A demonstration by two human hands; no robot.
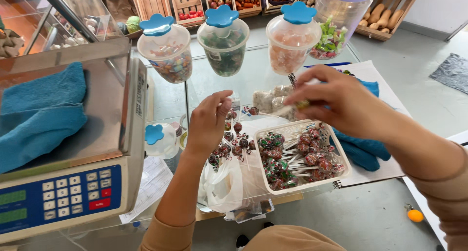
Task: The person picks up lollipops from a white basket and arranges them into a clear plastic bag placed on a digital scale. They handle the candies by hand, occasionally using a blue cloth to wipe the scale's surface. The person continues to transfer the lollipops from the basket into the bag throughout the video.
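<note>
Left hand [208, 122] open over loose lollipops [229, 146]; right hand [336, 102] pinching one wrapped sweet [302, 105]; three blue-lidded jars [223, 39]; one white basket [341, 156].

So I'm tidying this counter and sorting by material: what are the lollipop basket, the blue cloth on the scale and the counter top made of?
The lollipop basket looks like white moulded plastic, with slotted walls. The blue cloth looks like soft terry or microfibre, matte and napped. The counter top seems to be clear glass: it shows reflections and things beneath it.
</note>
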